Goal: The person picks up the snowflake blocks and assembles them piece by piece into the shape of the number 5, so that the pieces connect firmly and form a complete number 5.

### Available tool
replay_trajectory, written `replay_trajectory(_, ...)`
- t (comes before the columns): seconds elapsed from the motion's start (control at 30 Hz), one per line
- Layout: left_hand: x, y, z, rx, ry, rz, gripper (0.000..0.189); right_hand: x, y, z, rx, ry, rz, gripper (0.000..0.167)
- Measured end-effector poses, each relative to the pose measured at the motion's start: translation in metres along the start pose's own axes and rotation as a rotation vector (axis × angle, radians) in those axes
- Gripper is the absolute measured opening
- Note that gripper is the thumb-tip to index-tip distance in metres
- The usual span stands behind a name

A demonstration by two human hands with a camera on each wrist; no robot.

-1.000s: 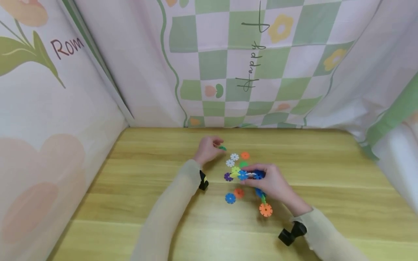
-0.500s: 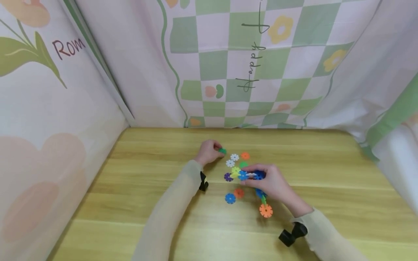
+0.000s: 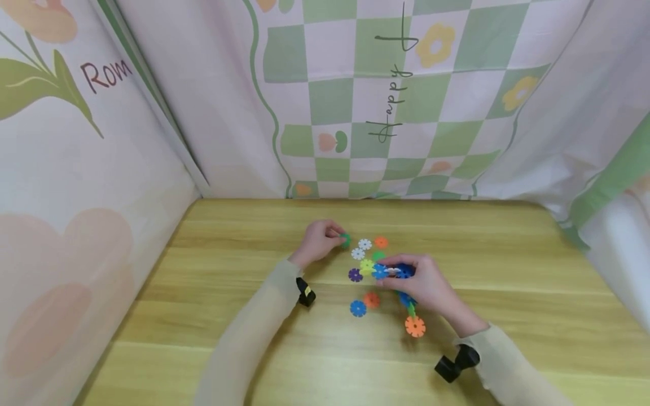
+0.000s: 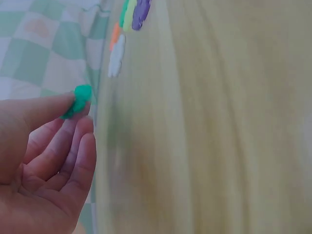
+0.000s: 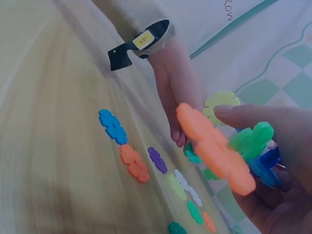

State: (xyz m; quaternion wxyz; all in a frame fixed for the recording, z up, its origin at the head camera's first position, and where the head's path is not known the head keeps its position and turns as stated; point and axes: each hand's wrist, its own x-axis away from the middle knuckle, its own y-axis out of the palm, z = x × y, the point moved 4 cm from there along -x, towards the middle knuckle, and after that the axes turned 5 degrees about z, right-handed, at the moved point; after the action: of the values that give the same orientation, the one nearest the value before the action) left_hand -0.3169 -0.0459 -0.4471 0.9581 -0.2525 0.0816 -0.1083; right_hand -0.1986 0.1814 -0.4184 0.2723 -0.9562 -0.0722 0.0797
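My left hand pinches a green snowflake disc between thumb and fingertips, beside the loose discs. In the left wrist view that green disc is seen nearly edge-on. My right hand grips a joined cluster of snowflake discs. Its blue disc faces left between the fingertips, and an orange disc hangs at the near end. The right wrist view shows the cluster's orange disc close up, slotted to a green disc, with a yellow disc by the thumb. Fingers hide part of the cluster.
Loose discs lie on the wooden table: two white ones, an orange one, a purple one, and a blue one touching another orange one. A printed curtain borders the table's far edge.
My left hand has shifted slightly toward me, and the green disc in it has turned and come lower. The right hand, with its cluster, has barely moved right.
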Motion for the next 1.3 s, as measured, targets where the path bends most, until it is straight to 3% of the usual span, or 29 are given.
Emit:
replay_trajectory(0.33,0.033,-0.001,0.013,0.091,0.027,-0.099,0.022,-0.001,-0.001,-0.001,0.014,-0.005,0.019,0.04)
replay_trajectory(0.67,0.064,-0.001,0.019,0.224,0.058,-0.127,0.018,-0.001,0.001,-0.001,-0.007,-0.011,0.032,0.039)
replay_trajectory(0.97,0.079,-0.001,0.024,0.322,0.029,-0.132,0.014,-0.004,0.001,-0.001,-0.021,-0.029,0.045,0.037)
replay_trajectory(1.3,0.09,0.001,0.031,0.331,0.007,-0.142,0.014,-0.004,0.004,-0.002,-0.025,-0.041,0.046,0.035)
